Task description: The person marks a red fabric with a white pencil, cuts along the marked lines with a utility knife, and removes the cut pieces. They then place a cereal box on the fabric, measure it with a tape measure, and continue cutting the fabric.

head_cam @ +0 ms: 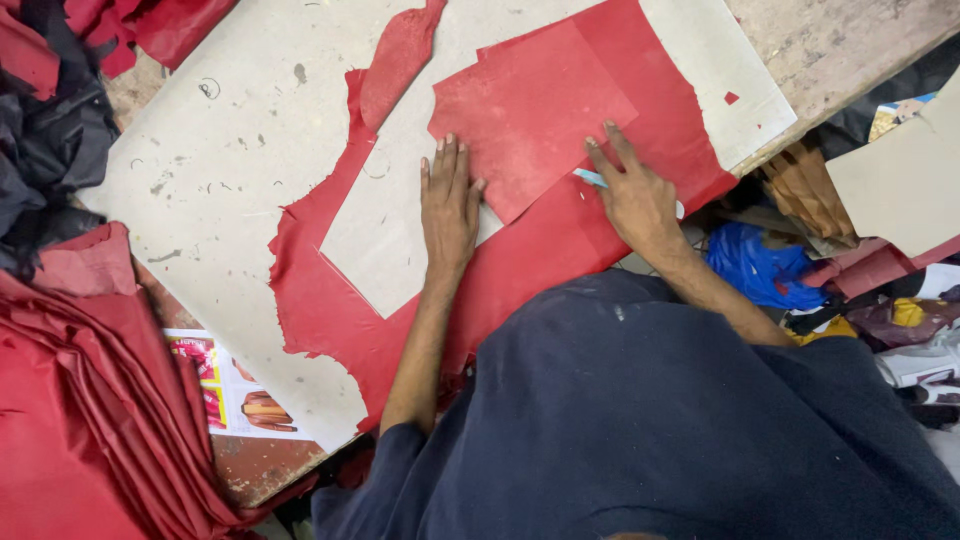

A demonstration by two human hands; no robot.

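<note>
Pressing flat near the frame's centre, the left hand (pixel 449 205), fingers together, pins a red leather panel (pixel 530 110) on the bench (pixel 210 130). The right hand (pixel 635 195) grips a light-blue tool (pixel 590 178) against the panel's lower edge.

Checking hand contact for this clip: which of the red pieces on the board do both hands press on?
The squarish red panel, lying on top of the big cut-out red sheet; left hand and right hand hold its lower edges. The narrow red strip lies untouched.
</note>
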